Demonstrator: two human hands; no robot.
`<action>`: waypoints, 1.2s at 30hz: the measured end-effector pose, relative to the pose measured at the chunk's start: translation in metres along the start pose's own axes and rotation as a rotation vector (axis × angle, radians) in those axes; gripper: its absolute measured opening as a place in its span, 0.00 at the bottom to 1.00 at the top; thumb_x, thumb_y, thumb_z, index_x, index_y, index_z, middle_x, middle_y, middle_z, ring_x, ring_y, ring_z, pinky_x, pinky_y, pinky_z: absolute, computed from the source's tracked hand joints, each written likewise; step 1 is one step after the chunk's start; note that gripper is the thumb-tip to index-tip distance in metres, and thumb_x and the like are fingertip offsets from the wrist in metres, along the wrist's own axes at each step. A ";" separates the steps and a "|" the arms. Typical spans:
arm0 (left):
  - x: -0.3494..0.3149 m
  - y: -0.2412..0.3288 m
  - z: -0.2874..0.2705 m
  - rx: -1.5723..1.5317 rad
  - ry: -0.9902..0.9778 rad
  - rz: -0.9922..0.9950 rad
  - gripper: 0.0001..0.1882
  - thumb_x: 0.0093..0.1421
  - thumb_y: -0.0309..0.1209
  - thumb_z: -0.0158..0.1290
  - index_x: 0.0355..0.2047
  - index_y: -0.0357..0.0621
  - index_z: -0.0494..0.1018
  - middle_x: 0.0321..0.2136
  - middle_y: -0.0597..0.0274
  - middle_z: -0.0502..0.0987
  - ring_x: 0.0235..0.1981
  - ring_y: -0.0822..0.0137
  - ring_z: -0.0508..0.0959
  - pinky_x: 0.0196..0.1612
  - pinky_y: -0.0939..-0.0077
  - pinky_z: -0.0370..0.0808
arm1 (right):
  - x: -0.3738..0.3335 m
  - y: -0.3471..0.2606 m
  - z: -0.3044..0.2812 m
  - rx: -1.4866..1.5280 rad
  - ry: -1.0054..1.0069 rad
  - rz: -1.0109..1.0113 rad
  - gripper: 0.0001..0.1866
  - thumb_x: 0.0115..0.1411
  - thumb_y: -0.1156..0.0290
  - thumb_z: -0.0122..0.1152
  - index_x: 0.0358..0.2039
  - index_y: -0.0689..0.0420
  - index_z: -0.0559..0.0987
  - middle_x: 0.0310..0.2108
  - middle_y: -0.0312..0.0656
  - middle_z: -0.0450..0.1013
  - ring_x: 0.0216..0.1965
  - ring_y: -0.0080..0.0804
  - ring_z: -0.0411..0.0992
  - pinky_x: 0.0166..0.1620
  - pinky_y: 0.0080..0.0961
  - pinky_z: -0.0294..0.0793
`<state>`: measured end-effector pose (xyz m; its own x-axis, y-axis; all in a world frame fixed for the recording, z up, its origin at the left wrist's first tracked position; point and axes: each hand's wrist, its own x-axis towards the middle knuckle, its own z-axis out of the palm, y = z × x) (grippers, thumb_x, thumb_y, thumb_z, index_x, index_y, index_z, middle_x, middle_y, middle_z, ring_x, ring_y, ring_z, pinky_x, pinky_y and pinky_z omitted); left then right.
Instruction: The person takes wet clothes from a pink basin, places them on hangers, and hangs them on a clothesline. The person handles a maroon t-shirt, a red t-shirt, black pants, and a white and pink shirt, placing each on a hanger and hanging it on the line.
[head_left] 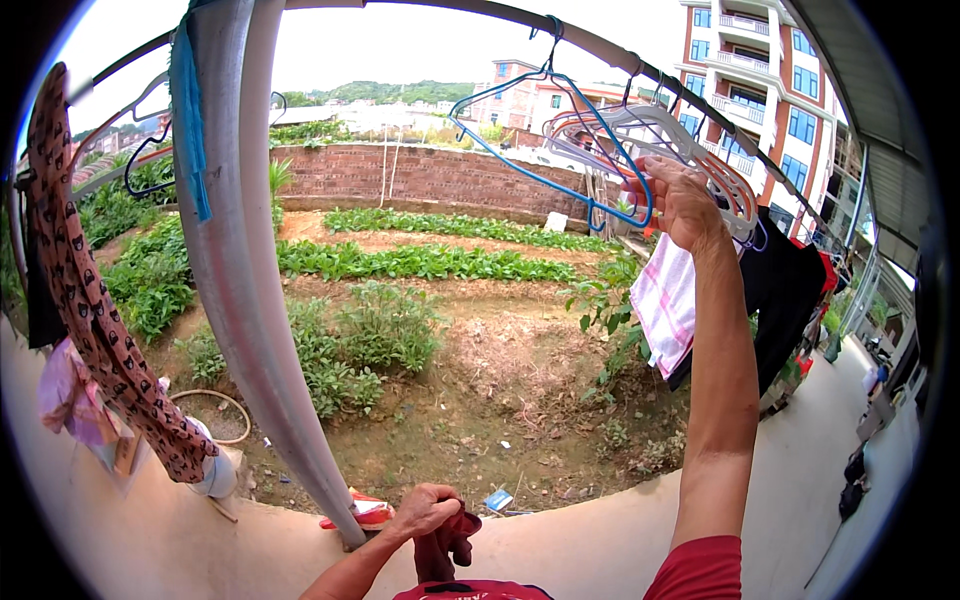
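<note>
My right arm is raised to the hanging pole, and the fingers of my right hand (682,203) are closed at the right corner of a blue clothes hanger (520,178). The blue hanger's hook is on the pole (600,45). Several white and orange hangers (690,140) hang close behind that hand, partly covered by it. Low in front of my body, my left hand (425,510) is closed on a bunched dark red cloth (445,545). The cloth hangs down in folds, so its kind cannot be made out.
A metal post (235,250) with a blue strip tied on it stands left of centre. A patterned garment (85,290) hangs at far left. Right of my arm hang black clothing (785,290) and a pink-white cloth (665,300). Beyond the ledge are garden rows (430,262) and a brick wall (450,180).
</note>
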<state>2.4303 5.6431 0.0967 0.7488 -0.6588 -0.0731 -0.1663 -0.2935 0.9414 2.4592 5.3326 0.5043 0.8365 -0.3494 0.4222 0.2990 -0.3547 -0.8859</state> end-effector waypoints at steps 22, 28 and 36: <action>0.018 -0.010 -0.013 -0.209 -0.063 0.031 0.12 0.49 0.30 0.47 0.27 0.34 0.75 0.19 0.62 0.75 0.21 0.73 0.73 0.26 0.79 0.71 | 0.017 -0.011 0.044 -0.642 0.538 -0.586 0.12 0.55 0.71 0.47 0.27 0.64 0.77 0.25 0.56 0.74 0.32 0.47 0.74 0.38 0.37 0.70; 0.008 0.003 -0.013 -0.410 -0.063 -0.049 0.08 0.53 0.29 0.53 0.29 0.35 0.76 0.22 0.67 0.76 0.24 0.79 0.73 0.27 0.83 0.71 | 0.022 0.002 0.035 -0.674 0.547 -0.469 0.12 0.52 0.70 0.47 0.27 0.62 0.77 0.28 0.55 0.75 0.35 0.49 0.74 0.41 0.38 0.70; 0.007 0.004 -0.008 -0.369 -0.019 -0.001 0.10 0.49 0.25 0.48 0.30 0.34 0.76 0.22 0.67 0.75 0.25 0.78 0.73 0.30 0.83 0.71 | 0.019 0.031 0.024 -0.675 0.495 -0.501 0.11 0.55 0.65 0.51 0.32 0.58 0.79 0.29 0.51 0.76 0.35 0.49 0.74 0.40 0.38 0.71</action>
<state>2.4405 5.6431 0.1024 0.7362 -0.6724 -0.0768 0.0797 -0.0266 0.9965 2.4955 5.3355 0.4800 0.3504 -0.2929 0.8897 0.1129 -0.9297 -0.3505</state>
